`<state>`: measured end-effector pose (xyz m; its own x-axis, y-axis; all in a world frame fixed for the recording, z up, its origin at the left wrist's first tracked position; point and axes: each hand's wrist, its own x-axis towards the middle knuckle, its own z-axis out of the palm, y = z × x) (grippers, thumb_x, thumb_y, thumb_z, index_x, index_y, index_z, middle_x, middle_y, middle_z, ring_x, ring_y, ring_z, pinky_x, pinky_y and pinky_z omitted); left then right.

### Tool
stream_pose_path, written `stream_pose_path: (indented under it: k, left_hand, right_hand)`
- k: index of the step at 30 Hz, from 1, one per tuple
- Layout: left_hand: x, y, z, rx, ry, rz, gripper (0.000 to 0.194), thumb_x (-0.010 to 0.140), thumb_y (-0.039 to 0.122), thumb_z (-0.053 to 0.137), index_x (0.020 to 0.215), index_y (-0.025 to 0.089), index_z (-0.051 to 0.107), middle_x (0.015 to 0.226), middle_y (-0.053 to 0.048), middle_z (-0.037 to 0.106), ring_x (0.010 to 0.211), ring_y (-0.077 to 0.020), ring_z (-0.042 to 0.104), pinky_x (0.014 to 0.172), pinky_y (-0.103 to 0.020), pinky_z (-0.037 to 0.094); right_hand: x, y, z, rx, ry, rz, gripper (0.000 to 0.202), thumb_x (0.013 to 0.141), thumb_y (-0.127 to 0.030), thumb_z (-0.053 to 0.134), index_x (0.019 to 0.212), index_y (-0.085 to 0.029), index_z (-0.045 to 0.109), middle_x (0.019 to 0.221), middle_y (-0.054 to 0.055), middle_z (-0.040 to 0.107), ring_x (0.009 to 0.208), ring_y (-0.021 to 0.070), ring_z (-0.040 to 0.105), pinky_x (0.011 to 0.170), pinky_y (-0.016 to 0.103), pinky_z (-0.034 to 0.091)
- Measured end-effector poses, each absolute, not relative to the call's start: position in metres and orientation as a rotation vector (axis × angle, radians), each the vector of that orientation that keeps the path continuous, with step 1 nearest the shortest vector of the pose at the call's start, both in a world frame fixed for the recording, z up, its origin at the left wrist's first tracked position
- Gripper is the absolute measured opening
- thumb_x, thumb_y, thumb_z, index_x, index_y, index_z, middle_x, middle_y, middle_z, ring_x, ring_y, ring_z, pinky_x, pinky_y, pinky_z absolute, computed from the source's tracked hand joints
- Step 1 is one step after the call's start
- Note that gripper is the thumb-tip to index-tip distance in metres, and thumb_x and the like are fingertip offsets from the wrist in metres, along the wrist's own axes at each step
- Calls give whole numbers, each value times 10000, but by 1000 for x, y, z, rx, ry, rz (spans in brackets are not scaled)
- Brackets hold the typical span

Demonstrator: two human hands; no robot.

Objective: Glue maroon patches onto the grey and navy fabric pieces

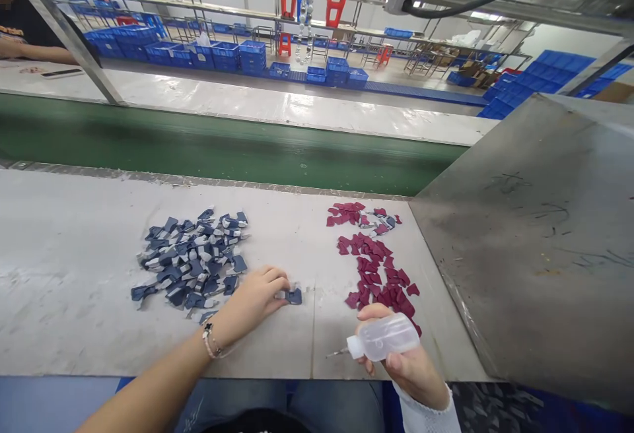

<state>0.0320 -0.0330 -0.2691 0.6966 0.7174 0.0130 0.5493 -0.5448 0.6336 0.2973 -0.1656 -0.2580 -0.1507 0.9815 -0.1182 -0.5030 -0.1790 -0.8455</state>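
Observation:
My left hand [262,298], with a bracelet at its wrist, pinches the left end of a small navy and grey piece [294,296] low over the table. My right hand [396,354] is wrapped around a translucent squeeze bottle [389,337], tilted so that its thin metal tip points left and a little down. Left of my left hand lies a heap of navy and grey pieces [195,258]. Beyond my right hand, flat maroon pieces [369,274] are spread in loose clusters. A few joined maroon and navy pieces [381,223] lie at their far end.
A metal panel [539,241] stands along the right side. Past the pale table [74,255] runs a green conveyor belt [247,149]. Part of another person [34,30] shows at the far left. Blue crates [225,57] stand in the background, and a bead string [307,17] hangs overhead.

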Motion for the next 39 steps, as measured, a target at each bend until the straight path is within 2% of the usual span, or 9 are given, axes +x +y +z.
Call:
stream_pose_path:
  k: [7,11,14,19,28,31,33,36,39]
  left_hand:
    - [22,-52,-262,1795,951,513,118,883,276,648,962,194,616,878,-40,642,826,-176,623,743,-280,520]
    - [25,-72,-256,1006,763,752,163,835,301,730,897,197,621,1282,-90,600,1187,-270,596,917,-346,536]
    - [31,-82,-247,658,727,770,172,884,317,681,1004,216,612,1407,-97,542,1225,-301,601,828,-324,588]
    - [39,-91,-237,643,810,701,508,955,345,600,1375,288,320,1243,-150,661,994,-273,730,713,-278,602]
    - [38,-107,-229,856,701,530,661,848,217,747,1276,324,254,1410,-124,551,1113,-199,680,895,-279,543]
    - [37,-112,-231,1059,836,532,577,845,252,738,1234,290,313,1308,-116,625,944,-161,711,792,-265,551]
    - [36,-114,-236,1212,941,567,596,758,256,809,1183,253,392,1041,-54,706,744,-127,676,627,-208,502]
    - [34,-121,-243,1289,1048,646,648,641,267,886,1147,210,485,634,78,557,528,-80,520,478,-170,350]
    - [33,-132,-245,1162,1093,758,659,664,248,862,1198,209,479,671,66,561,521,-73,506,474,-171,347]
  right_hand:
    - [307,-168,-269,-885,-797,1633,545,654,-458,901,1067,-213,642,749,28,712,608,111,615,555,191,453]
    - [303,-162,-265,-901,-929,1714,513,662,-375,910,1086,-220,666,751,18,694,645,123,630,582,209,470]
    - [297,-159,-251,-991,-999,1695,486,660,-353,906,1074,-222,687,808,32,691,660,138,632,586,233,482]
    - [286,-160,-226,-1102,-1007,1609,446,694,-375,870,1054,-233,648,867,33,684,666,144,623,602,252,479]
    - [268,-170,-208,-1238,-987,1428,433,675,-433,852,909,-212,561,778,9,612,633,149,555,580,266,405]
    - [260,-165,-204,-1244,-1031,1335,452,647,-485,856,857,-210,565,741,-13,563,598,125,490,564,250,384]
    - [257,-160,-202,-1212,-1042,1370,484,636,-523,859,855,-217,555,704,-26,555,579,116,473,553,236,371]
    - [259,-148,-204,-1212,-1113,1459,459,697,-536,822,896,-230,544,666,-23,572,567,130,503,536,231,372]
    - [268,-133,-212,-1255,-1279,1416,397,756,-462,796,999,-243,570,733,15,629,610,182,586,549,262,440]
